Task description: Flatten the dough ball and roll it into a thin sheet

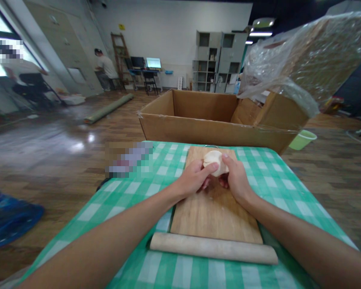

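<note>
A pale, rounded lump of dough (214, 160) is held between my two hands over the far half of a wooden cutting board (216, 216). My left hand (195, 176) grips the dough's left side, thumb across its front. From the right, my right hand (236, 176) pinches it with the thumb on top and fingers curled below. The undersides of the dough and some fingertips are hidden. Across the board's near edge lies a wooden rolling pin (213, 247), which neither hand touches.
A green-and-white checked cloth (132, 212) covers the table. Beyond it stands a large open cardboard box (204, 128) with plastic wrap (319, 60). A light green bin (303, 139) is at right, a blue plastic bag (12, 220) at left. Two people sit in the background.
</note>
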Demonstrator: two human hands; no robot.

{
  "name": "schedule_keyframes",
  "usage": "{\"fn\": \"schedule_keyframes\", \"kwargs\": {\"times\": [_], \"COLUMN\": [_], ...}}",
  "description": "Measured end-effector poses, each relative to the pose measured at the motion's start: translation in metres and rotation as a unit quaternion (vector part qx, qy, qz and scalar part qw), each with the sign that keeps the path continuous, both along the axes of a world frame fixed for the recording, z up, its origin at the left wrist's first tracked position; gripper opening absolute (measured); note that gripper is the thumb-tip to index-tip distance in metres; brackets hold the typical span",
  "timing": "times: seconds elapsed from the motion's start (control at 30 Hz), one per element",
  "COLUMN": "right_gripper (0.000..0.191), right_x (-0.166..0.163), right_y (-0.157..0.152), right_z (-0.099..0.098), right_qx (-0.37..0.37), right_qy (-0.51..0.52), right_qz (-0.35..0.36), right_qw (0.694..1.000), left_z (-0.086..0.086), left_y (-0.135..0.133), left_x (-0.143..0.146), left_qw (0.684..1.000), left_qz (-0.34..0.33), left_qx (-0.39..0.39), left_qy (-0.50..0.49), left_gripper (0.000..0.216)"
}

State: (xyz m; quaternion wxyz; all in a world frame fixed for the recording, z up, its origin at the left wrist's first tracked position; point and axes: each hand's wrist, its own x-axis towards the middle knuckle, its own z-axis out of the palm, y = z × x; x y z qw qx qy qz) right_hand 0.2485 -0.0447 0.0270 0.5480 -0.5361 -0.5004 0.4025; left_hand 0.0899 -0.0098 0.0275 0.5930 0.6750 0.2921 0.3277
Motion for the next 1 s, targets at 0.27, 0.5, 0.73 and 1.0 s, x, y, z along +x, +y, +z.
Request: {"fn": "schedule_keyframes", "kwargs": {"times": [0.27, 0.5, 0.73, 1.0], "right_gripper": [0.062, 0.063, 0.066, 0.064], "right_x": [0.0045, 0.002, -0.0014, 0.0007], "right_y": [0.0035, -0.0022, -0.0057, -0.0023], "right_z": [-0.0063, -0.0021, 0.0012, 0.0022], "right_qx": [0.012, 0.072, 0.085, 0.076], "right_qy": [-0.014, -0.051, -0.108, -0.123], "right_qz": [0.133, 0.034, -0.04, -0.087], "right_qw": [0.991, 0.996, 0.99, 0.986], "left_z": [-0.001, -0.0037, -0.002, -0.0006], "left_y": [-0.0035, -0.0043, -0.0049, -0.0061], "left_x": [-0.0028, -0.002, 0.0023, 0.0041], "left_qw": [0.996, 0.997, 0.992, 0.985], "left_qz": [-0.051, -0.033, 0.01, 0.061], "left_qx": [-0.073, 0.051, 0.118, 0.14], "left_qy": [-0.016, 0.044, 0.043, 0.083], "left_gripper": [0.054, 0.065, 0.059, 0.058]}}
